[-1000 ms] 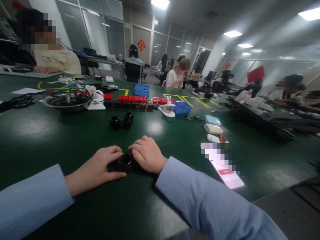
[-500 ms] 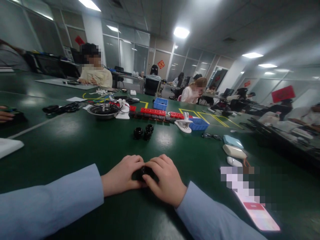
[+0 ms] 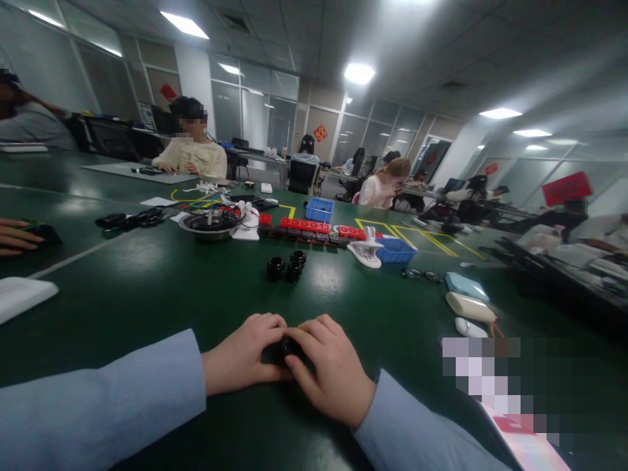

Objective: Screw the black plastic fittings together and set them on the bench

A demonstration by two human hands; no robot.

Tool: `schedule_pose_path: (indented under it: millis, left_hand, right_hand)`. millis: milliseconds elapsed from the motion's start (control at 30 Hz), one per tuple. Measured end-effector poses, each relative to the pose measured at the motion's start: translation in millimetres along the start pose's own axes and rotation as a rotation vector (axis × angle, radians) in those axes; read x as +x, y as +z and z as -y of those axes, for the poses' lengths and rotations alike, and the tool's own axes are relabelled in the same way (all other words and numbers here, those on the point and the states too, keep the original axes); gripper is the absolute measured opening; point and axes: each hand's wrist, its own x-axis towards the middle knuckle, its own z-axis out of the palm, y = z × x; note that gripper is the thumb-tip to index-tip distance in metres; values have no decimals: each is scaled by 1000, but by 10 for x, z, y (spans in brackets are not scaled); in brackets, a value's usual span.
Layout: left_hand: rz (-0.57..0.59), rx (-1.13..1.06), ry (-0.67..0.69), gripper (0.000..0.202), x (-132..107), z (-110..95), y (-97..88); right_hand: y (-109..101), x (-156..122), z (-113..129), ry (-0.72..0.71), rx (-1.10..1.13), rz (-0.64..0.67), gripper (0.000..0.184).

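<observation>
Near the table's front, my left hand and my right hand meet with curled fingers around a small glossy black round part. Most of that part is hidden by my fingers, so its exact kind does not show. Just beyond my hands stand several similar black, ringed cylinders, grouped close together on the green table.
Farther back are a metal bowl, red strips, white clamps and blue bins. Glasses, cases and a phone lie to the right. A co-worker's hand is at far left.
The whole view has shifted slightly, so everything sits a little lower and farther right. Both my hands keep the same hold around the black part.
</observation>
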Motion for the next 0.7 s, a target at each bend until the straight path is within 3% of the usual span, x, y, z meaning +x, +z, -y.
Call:
schedule_pose_path:
  millis: [400,700]
  left_hand:
    - [9,-25,-29,26,2,59,30]
    - [-1,-2,-37,23,23,48,43]
  right_hand:
    - [5,-13,13,-108,43,40,36]
    - [10,-20,26,-191,48,68,31]
